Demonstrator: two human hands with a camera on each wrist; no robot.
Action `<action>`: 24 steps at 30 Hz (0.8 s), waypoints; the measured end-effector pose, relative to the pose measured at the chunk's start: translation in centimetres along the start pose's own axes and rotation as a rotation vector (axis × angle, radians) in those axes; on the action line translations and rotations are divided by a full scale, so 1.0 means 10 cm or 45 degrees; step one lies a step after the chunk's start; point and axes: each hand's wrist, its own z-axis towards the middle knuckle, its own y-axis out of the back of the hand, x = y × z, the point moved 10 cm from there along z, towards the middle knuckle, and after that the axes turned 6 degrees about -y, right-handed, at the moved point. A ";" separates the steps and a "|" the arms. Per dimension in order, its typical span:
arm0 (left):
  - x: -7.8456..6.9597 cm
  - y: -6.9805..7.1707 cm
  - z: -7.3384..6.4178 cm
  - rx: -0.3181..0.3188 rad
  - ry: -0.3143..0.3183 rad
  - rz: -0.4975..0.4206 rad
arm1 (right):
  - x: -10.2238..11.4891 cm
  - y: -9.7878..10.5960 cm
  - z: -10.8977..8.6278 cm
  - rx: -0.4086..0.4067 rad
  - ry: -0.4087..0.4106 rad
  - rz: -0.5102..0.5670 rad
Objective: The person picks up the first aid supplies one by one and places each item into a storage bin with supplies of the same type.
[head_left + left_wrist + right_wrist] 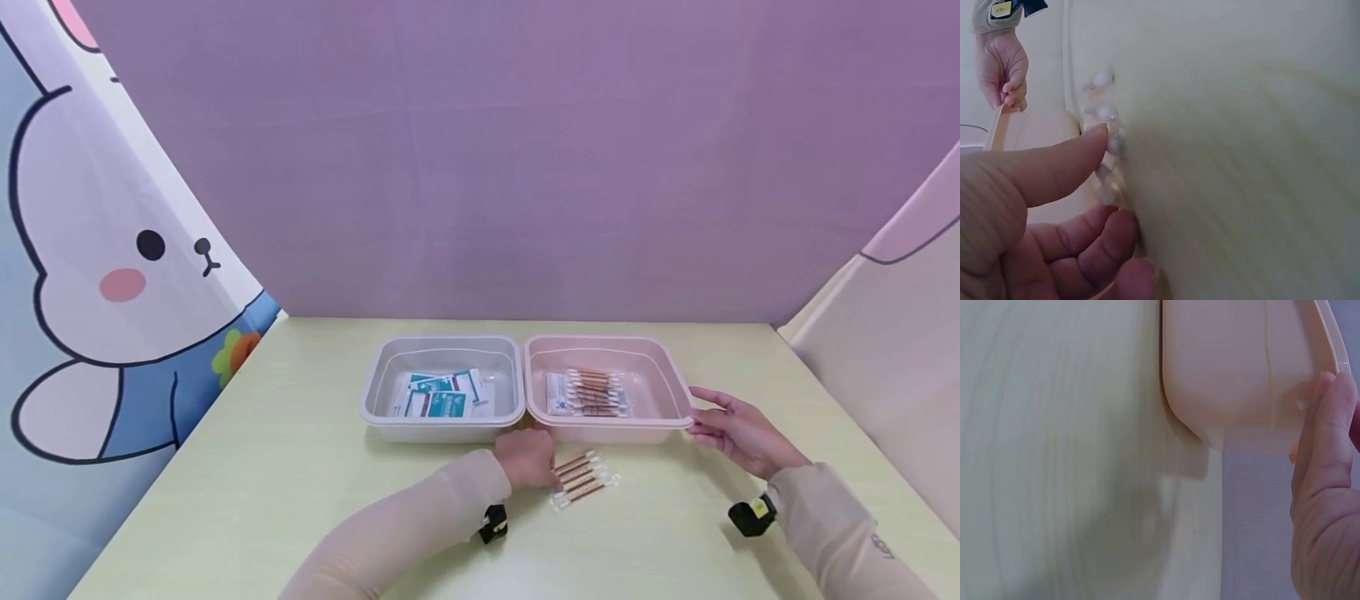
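A clear pack of cotton swabs (pixel 583 481) with brown sticks lies on the pale green table (pixel 300 500) just in front of the two bins. My left hand (pixel 528 458) is at its left end. In the left wrist view the thumb (pixel 1054 169) and curled fingers (pixel 1104 244) pinch the blurred swab heads (pixel 1105 112). My right hand (pixel 731 429) rests with fairly straight fingers against the right rim of the pink bin (pixel 678 387). In the right wrist view one finger (pixel 1329 425) lies along that rim (pixel 1329 337).
A grey bin (pixel 375 392) holding teal and white packets (pixel 442 393) stands flush against the left side of the pink bin, which holds more swab packs (pixel 592 392). A purple wall and cartoon-print panels enclose the table at the back and sides.
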 end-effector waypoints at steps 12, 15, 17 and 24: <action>-0.01 -0.05 -0.03 0.156 -0.017 -0.158 | 0.01 0.00 -0.01 0.014 -0.002 0.019; -0.02 -0.04 -0.04 0.161 -0.026 -0.189 | 0.02 0.00 -0.01 0.016 -0.004 0.022; -0.03 -0.04 -0.05 0.167 -0.037 -0.192 | 0.01 0.01 -0.01 0.009 -0.014 0.019; -0.02 -0.03 -0.08 0.139 -0.063 -0.271 | -0.01 0.00 -0.02 0.009 -0.019 0.022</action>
